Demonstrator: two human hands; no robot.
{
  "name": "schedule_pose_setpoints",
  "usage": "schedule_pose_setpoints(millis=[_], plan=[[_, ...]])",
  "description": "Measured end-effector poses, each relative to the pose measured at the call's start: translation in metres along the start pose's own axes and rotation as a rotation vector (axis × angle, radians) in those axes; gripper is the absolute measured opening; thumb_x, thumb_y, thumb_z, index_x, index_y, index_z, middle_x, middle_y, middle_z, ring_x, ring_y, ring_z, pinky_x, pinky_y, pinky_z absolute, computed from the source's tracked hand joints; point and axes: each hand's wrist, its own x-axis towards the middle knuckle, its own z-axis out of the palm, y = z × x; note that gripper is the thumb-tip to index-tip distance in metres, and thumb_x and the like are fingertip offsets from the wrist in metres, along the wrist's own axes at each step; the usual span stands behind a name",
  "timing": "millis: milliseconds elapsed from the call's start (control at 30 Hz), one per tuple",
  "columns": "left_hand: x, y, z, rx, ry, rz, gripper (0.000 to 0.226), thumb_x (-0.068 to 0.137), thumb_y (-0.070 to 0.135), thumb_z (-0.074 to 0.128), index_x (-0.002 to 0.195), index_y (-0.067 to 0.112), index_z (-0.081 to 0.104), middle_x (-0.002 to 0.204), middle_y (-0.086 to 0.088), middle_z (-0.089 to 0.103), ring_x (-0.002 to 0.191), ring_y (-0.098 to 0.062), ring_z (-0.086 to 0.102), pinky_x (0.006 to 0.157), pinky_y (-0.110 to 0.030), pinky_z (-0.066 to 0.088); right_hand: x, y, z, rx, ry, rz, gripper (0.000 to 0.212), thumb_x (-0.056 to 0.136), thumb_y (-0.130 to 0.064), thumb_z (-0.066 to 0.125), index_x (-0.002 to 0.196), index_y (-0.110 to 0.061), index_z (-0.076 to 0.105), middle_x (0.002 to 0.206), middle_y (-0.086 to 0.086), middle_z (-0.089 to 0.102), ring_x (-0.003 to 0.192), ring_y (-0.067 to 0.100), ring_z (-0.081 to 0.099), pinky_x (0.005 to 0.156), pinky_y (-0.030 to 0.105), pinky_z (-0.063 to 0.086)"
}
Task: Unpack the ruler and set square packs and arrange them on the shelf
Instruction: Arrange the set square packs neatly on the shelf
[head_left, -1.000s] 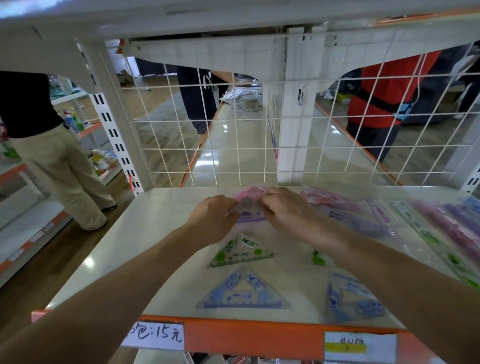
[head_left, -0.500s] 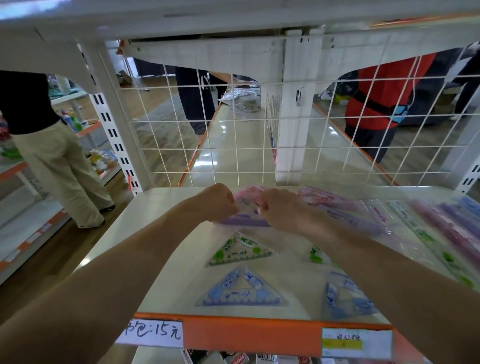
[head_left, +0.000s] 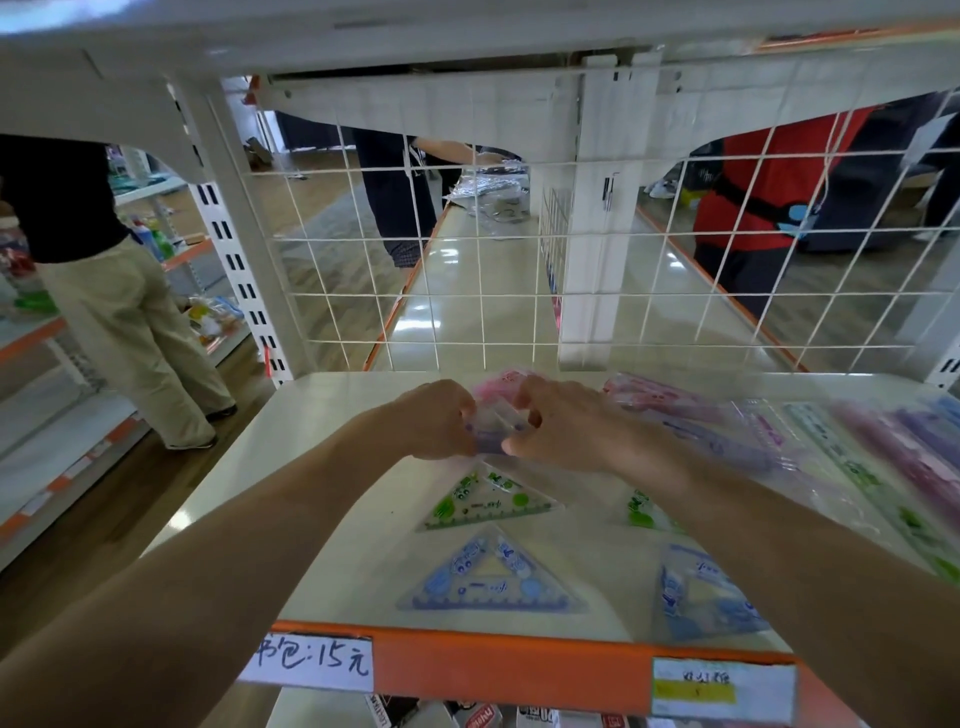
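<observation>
Centre of frame: left hand (head_left: 435, 421) and right hand (head_left: 569, 422) pinch a purple set square (head_left: 491, 435).
Glossy cream shelf (head_left: 311, 467), orange front lip, white wire grid (head_left: 467, 291) behind; open deck at centre left. Clear-film ruler packs (head_left: 852, 457) lie at right. The green set square (head_left: 488, 501) and blue set square (head_left: 491, 579), flat translucent triangles, lie just below the curled fingers.

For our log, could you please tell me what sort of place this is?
Probably a shop: a handwritten price label on the orange shelf edge, a slotted shelving upright, and set squares laid out.
</observation>
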Motion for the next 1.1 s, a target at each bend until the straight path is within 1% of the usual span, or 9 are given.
schedule_pose_setpoints(millis=[100, 233, 300, 433, 533, 733, 900, 1000, 1100], plan=[[0.002, 0.001, 0.0, 0.015, -0.009, -0.005, 0.026, 0.083, 0.029, 0.068, 0.097, 0.007, 0.066, 0.097, -0.009, 0.066, 0.087, -0.027, 0.062, 0.075, -0.032, 0.049, 0.0, 0.001, 0.001, 0.024, 0.023, -0.035, 0.04, 0.088, -0.035, 0.058, 0.122, -0.021, 0.043, 0.111, -0.004, 0.05, 0.096, 0.016, 0.05, 0.073, 0.029, 0.036], [0.001, 0.005, -0.004, 0.044, -0.01, 0.014, 0.052, 0.082, 0.026, 0.07, 0.128, 0.008, 0.055, 0.12, -0.007, 0.059, 0.101, -0.022, 0.058, 0.086, -0.033, 0.05, 0.002, 0.002, 0.003, -0.017, 0.033, -0.065, 0.027, 0.087, -0.033, 0.059, 0.11, -0.02, 0.053, 0.098, -0.01, 0.047, 0.092, 0.012, 0.048, 0.068, 0.022, 0.033], [0.0, 0.005, -0.003, 0.064, -0.003, 0.034, 0.047, 0.082, 0.026, 0.07, 0.124, 0.009, 0.059, 0.118, -0.007, 0.06, 0.101, -0.022, 0.058, 0.088, -0.034, 0.049, 0.003, 0.003, 0.003, -0.037, 0.027, -0.07, 0.023, 0.087, -0.033, 0.059, 0.106, -0.02, 0.056, 0.093, -0.011, 0.044, 0.089, 0.01, 0.046, 0.063, 0.02, 0.03], [0.0, 0.005, -0.001, 0.061, 0.022, 0.027, 0.036, 0.083, 0.028, 0.069, 0.115, 0.01, 0.065, 0.107, -0.004, 0.064, 0.095, -0.022, 0.059, 0.083, -0.032, 0.05, 0.001, 0.005, 0.001, -0.061, 0.019, -0.077, 0.026, 0.089, -0.029, 0.057, 0.114, -0.023, 0.054, 0.095, -0.011, 0.042, 0.091, 0.011, 0.042, 0.076, 0.023, 0.028], [0.001, 0.006, -0.001, 0.063, 0.013, 0.016, 0.03, 0.083, 0.028, 0.07, 0.108, 0.011, 0.068, 0.1, -0.004, 0.066, 0.091, -0.023, 0.061, 0.081, -0.034, 0.052, 0.002, 0.005, 0.001, -0.065, 0.024, -0.074, 0.027, 0.089, -0.027, 0.057, 0.116, -0.023, 0.053, 0.089, -0.013, 0.041, 0.09, 0.012, 0.042, 0.075, 0.023, 0.029], [0.002, 0.008, -0.001, 0.082, -0.019, -0.015, 0.033, 0.083, 0.027, 0.069, 0.11, 0.009, 0.066, 0.097, -0.004, 0.065, 0.09, -0.024, 0.063, 0.083, -0.034, 0.053, 0.002, 0.002, 0.0, -0.081, 0.027, -0.081, 0.026, 0.089, -0.023, 0.056, 0.116, -0.02, 0.054, 0.082, -0.014, 0.042, 0.087, 0.013, 0.044, 0.057, 0.014, 0.025], [-0.027, 0.011, -0.024, 0.004, 0.037, -0.03, 0.058, 0.084, 0.027, 0.07, 0.136, 0.009, 0.048, 0.125, -0.005, 0.058, 0.103, -0.019, 0.056, 0.091, -0.028, 0.046, -0.013, -0.001, -0.014, -0.127, 0.08, -0.118, 0.034, 0.092, -0.028, 0.057, 0.124, -0.018, 0.054, 0.117, 0.0, 0.054, 0.103, 0.016, 0.051, 0.078, 0.023, 0.034], [-0.057, 0.008, -0.029, 0.056, -0.066, 0.027, 0.055, 0.085, 0.03, 0.069, 0.134, 0.013, 0.051, 0.119, -0.001, 0.059, 0.091, -0.009, 0.052, 0.076, -0.016, 0.041, -0.03, -0.006, -0.018, -0.052, 0.028, -0.154, 0.03, 0.093, -0.031, 0.058, 0.121, -0.02, 0.056, 0.112, -0.002, 0.057, 0.096, 0.013, 0.053, 0.074, 0.022, 0.04], [-0.072, 0.007, -0.015, 0.129, -0.202, 0.014, 0.06, 0.084, 0.037, 0.068, 0.137, 0.019, 0.046, 0.112, 0.006, 0.051, 0.095, -0.008, 0.048, 0.079, -0.017, 0.038, -0.039, -0.008, -0.005, -0.081, -0.076, -0.173, 0.036, 0.091, -0.034, 0.06, 0.125, -0.022, 0.056, 0.111, -0.006, 0.058, 0.095, 0.009, 0.052, 0.066, 0.015, 0.035]])
